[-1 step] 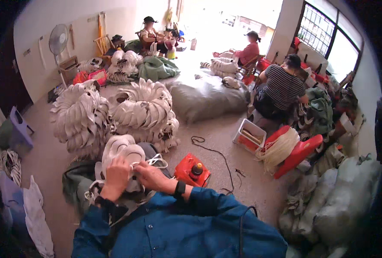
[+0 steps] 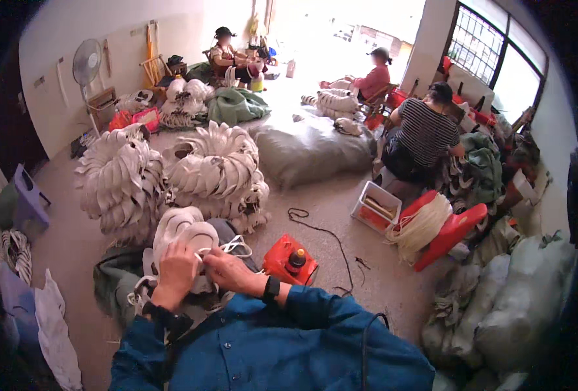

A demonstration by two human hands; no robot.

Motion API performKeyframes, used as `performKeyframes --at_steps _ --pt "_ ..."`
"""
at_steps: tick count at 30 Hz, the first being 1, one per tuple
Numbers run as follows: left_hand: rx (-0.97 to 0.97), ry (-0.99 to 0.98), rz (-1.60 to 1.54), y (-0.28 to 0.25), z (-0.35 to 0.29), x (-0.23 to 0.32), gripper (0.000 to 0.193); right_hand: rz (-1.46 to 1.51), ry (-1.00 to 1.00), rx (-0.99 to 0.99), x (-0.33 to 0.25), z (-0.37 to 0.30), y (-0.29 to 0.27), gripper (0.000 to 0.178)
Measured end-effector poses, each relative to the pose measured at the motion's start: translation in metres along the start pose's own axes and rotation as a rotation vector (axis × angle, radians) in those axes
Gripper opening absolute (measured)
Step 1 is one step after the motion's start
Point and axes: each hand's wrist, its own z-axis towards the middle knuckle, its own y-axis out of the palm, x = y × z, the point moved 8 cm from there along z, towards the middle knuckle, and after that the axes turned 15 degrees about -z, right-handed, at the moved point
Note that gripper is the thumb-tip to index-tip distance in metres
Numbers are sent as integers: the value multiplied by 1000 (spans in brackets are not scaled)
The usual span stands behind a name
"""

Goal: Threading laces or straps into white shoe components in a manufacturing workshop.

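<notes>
Your right hand (image 2: 233, 271) seems to pinch the cord (image 2: 235, 243); can't tell your left hand's (image 2: 177, 268) grip. Slack at your left hand's 2 o'clock might snag if yanked.

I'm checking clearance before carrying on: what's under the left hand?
Pale curved pieces show just beyond the left hand, one overlapping another. Whatever lies directly beneath its palm is covered and can't be seen.

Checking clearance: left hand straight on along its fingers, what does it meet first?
The left hand would likely meet the pale curved pieces right at its fingertips; contact or slight gap is unclear. The ring-shaped pile stands beyond.
</notes>
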Motion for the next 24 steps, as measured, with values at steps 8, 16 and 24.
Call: performKeyframes --at_steps 8,16,24 --pt "-188 -139 200 1 -2 -7 34 -46 -48 41 -8 17 -6 19" --pt "-40 -262 65 -18 -3 -45 13 -130 -122 158 -43 49 -8 22" --pt "74 -267 57 -35 -13 -50 8 -264 -75 -49 -28 75 33 17"
